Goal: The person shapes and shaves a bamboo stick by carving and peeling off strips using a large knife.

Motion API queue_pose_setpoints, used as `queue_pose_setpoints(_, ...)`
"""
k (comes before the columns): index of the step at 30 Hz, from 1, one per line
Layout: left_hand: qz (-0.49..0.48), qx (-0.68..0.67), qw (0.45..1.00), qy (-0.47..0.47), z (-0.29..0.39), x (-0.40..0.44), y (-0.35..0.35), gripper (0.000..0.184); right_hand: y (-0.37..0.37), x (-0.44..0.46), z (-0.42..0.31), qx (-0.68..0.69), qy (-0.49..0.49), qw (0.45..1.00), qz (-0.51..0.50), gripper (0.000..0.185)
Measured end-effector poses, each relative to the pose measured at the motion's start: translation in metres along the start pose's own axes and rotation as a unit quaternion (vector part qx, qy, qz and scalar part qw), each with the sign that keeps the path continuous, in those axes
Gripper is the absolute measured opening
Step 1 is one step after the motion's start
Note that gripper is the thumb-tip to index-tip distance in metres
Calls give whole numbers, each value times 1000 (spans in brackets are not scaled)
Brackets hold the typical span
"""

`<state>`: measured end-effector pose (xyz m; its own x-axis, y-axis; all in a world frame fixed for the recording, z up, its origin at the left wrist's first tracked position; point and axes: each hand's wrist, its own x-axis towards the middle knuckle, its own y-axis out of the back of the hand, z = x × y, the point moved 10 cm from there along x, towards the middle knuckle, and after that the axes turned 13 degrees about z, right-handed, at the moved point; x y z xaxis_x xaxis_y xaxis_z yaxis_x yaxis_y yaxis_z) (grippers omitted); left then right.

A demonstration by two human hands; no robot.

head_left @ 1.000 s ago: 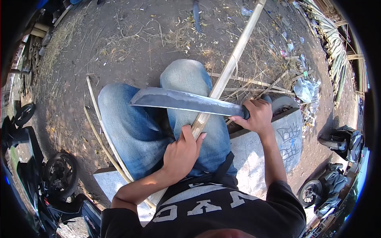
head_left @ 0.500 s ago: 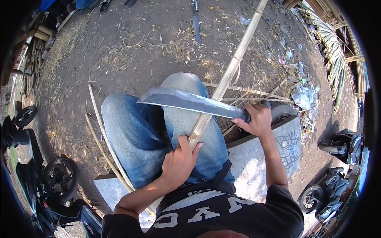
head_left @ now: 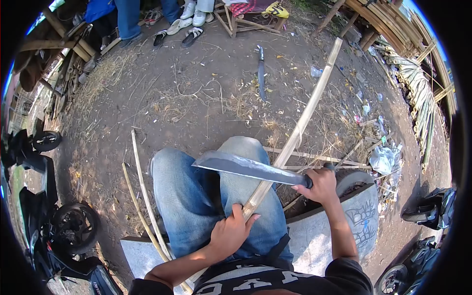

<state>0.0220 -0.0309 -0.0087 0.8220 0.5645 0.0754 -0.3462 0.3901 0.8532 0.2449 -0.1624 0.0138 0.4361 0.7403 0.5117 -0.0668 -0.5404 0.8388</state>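
My left hand (head_left: pixel 229 233) is wrapped round the near part of a long split bamboo strip (head_left: pixel 310 109), which slants up and away to the right across my thigh. In my right hand (head_left: pixel 320 186) is the dark handle of a machete (head_left: pixel 241 166). Its broad blade points left and lies across the top of the bamboo strip, over my jeans-covered knees. Whether the edge bites into the bamboo I cannot tell. The strip's near end is hidden by my left hand and forearm.
A second machete (head_left: pixel 261 73) lies on the dirt ahead. Thin bamboo strips (head_left: pixel 142 184) lean at my left, beside the concrete seat (head_left: pixel 314 223). Bundled bamboo poles (head_left: pixel 415 91) lie at right, near plastic litter (head_left: pixel 382 160). Motorcycles (head_left: pixel 73 228) flank me. People's legs (head_left: pixel 129 18) show at the top.
The view has tilted up, so my hands, knees and the machete sit lower, and feet and a bamboo stool appear at the top. Both grips stay the same.
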Motion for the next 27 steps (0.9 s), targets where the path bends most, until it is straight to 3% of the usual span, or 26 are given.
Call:
queue_pose_setpoints(2,0,-10,1000,-10,0,-5,0,49,10,9,-21,-23,46,999,11,65)
queue_pose_setpoints(4,-13,-15,1000,-11,-2,-9,0,50,12,17,33,-88,3,996,27,64)
queue_pose_setpoints(5,-12,-3,1000,-12,0,-10,4,50,12,20,87,-131,-115,984,20,64)
queue_pose_setpoints(6,0,2,1000,-21,5,-8,9,50,12,25,118,-142,-167,976,-12,65)
queue_pose_setpoints(8,-49,-38,998,29,13,-3,0,47,2,32,110,-147,-132,980,-8,66)
queue_pose_setpoints(9,-38,-38,998,41,15,-4,3,47,3,35,89,-143,-107,983,38,67)
queue_pose_setpoints(11,-30,-25,999,30,17,-6,2,47,1,28,55,-107,-126,986,12,67)
queue_pose_setpoints(13,-24,4,999,21,13,-7,5,47,2,15,5,-24,-38,999,-11,69)
queue_pose_setpoints(14,-23,9,999,27,11,-9,5,47,5,17,1,-17,-35,999,-11,69)
queue_pose_setpoints(16,-21,12,999,20,10,-17,6,47,12,15,-22,-12,71,997,10,70)
queue_pose_setpoints(17,-27,14,999,22,9,-20,6,47,17,23,8,-62,53,996,26,68)
queue_pose_setpoints(19,-11,13,1000,2,13,-22,13,47,8,26,118,-120,-186,975,11,68)
queue_pose_setpoints(23,-30,-18,999,35,13,-15,-1,48,9,29,107,-183,-150,971,41,67)
queue_pose_setpoints(25,-25,-7,999,23,14,-15,1,49,20,24,57,-95,-147,985,14,69)
queue_pose_setpoints(27,-25,8,999,20,14,-14,4,49,18,12,2,-41,-29,999,-10,68)
